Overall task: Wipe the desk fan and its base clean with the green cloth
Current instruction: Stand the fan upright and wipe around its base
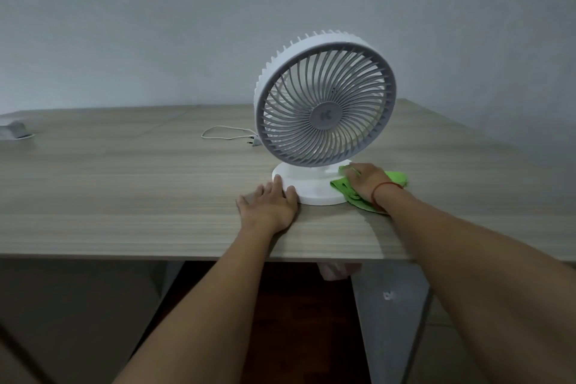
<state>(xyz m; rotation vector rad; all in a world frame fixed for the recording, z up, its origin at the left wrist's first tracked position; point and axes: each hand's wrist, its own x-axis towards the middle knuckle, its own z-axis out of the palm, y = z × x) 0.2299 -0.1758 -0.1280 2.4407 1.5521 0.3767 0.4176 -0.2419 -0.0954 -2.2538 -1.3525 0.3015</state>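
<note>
A white desk fan (325,103) with a grey spiral grille stands upright on its round white base (308,188), on a wood-grain desk (140,196). My left hand (269,203) lies flat on the desk, its fingertips touching the base's left rim. My right hand (367,179) presses a bunched green cloth (396,177) against the right side of the base. Part of the cloth is hidden under that hand.
The fan's white cord and plug (230,134) lie on the desk behind and left of the fan. A small grey object (17,131) sits at the far left edge. The desk's front edge runs just below my forearms; a grey wall stands behind.
</note>
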